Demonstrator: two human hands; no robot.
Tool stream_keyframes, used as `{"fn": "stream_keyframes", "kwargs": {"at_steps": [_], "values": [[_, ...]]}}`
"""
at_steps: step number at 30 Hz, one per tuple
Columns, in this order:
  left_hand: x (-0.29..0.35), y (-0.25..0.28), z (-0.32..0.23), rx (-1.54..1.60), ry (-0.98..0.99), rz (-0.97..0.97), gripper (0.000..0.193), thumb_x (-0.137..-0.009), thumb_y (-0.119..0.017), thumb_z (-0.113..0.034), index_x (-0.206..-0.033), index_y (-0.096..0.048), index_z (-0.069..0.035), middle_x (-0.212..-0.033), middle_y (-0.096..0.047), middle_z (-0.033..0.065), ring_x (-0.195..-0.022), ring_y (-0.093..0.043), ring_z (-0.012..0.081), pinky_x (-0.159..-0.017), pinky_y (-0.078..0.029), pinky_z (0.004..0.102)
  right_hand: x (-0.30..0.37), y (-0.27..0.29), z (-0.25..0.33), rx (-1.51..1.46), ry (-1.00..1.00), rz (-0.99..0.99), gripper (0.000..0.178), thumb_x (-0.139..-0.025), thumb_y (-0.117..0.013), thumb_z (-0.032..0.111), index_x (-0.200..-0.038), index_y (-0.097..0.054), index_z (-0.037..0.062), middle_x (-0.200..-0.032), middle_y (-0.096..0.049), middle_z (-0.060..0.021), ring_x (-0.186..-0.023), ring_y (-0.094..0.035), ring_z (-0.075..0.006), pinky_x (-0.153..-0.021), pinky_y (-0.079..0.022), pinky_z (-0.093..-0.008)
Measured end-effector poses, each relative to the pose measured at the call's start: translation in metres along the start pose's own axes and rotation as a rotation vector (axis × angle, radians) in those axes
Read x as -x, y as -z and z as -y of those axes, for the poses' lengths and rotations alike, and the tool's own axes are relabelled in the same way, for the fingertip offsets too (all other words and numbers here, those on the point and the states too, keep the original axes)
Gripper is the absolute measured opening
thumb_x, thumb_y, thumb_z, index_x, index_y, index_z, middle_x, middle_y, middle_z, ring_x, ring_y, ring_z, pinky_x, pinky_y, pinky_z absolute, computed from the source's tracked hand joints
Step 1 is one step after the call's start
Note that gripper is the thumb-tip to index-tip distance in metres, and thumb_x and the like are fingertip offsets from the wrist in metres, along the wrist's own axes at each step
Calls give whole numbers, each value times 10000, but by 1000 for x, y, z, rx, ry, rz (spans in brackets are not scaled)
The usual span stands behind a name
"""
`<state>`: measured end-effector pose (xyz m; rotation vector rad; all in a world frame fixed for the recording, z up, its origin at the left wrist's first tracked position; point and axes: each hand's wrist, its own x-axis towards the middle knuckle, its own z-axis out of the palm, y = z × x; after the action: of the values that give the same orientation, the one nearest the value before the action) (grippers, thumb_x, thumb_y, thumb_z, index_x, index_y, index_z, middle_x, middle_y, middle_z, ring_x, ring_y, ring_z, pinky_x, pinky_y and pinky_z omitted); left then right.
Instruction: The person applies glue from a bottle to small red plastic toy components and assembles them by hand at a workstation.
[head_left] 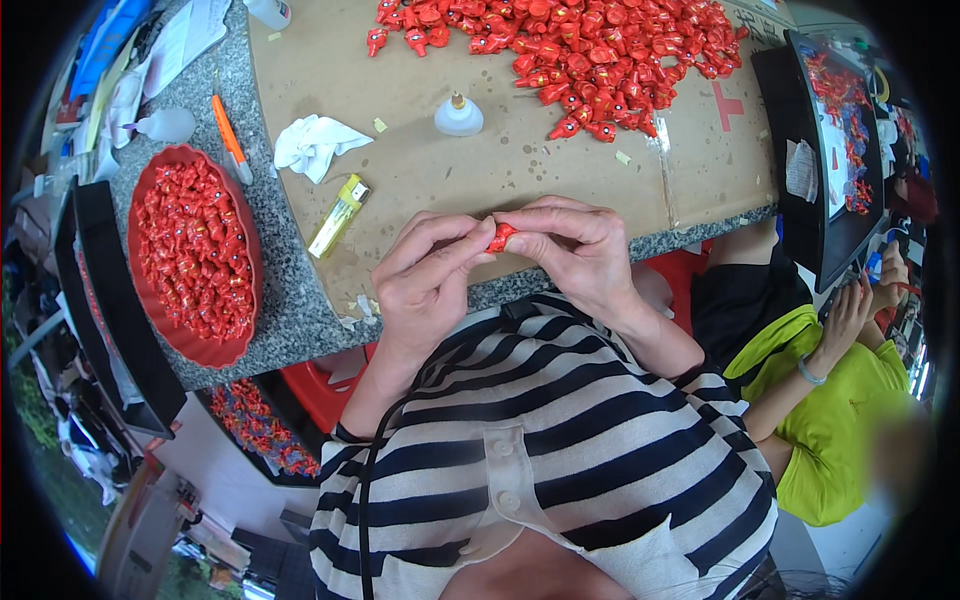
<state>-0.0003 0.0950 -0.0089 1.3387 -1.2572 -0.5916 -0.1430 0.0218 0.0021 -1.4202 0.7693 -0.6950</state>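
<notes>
A small red figurine (501, 237) is pinched between my two hands at the table's front edge. My left hand (428, 262) grips it from the left with thumb and forefinger, and my right hand (572, 248) does so from the right. My fingers cover much of the piece, so its exact shape is hidden. Beyond my hands lies a large heap of similar glossy red figurines (610, 60) on flattened cardboard (400, 200). Between heap and hands stands a white squeeze bottle (459, 116) with a narrow tip. A yellow lighter (339, 216) rests left of my left hand.
Left of the cardboard are a crumpled white tissue (318, 146), an orange utility knife (231, 138) and a red scalloped tray (256, 290) full of figurines. Black bins (140, 340) flank the table. At right, a co-worker in a lime shirt (840, 440) sits beside another bin (790, 130).
</notes>
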Motion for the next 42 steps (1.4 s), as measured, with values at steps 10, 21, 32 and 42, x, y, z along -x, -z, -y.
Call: {"fn": "stream_keyframes", "kwargs": {"at_steps": [10,21,32,42], "values": [[-5,10,-8,-65,49,-15,271,-633,-638,106,-876,-662,-11,-793,-603,104,-702,-575,193,-577,-477,252,-7,-4,6,-69,-85,36,170,-755,-624,12,-923,-638,-11,-805,-622,-85,-721,-577,-106,-636,-462,-216],[-21,114,-15,-714,-1,-625,250,-718,-626,65,-962,-618,11,-917,-602,110,-861,-564,182,-761,-446,283,-57,-11,24,432,232,-225,348,-684,-691,82,-1007,-581,14,-857,-591,-105,-575,-542,-167,-549,-472,-253],[-118,30,14,-681,62,-81,262,-723,-664,-150,-940,-619,-10,-806,-613,129,-702,-597,173,-610,-464,284,-57,-2,15,481,360,-205,331,-698,-673,65,-993,-551,-22,-889,-597,-113,-686,-565,-174,-628,-464,-266],[-123,18,36,-778,-3,19,186,-690,-667,-113,-803,-574,2,-735,-584,146,-719,-568,326,-654,-451,414,-29,8,7,58,175,-184,329,-777,-605,62,-1053,-451,-29,-885,-591,-115,-802,-580,-159,-728,-461,-282]]}}
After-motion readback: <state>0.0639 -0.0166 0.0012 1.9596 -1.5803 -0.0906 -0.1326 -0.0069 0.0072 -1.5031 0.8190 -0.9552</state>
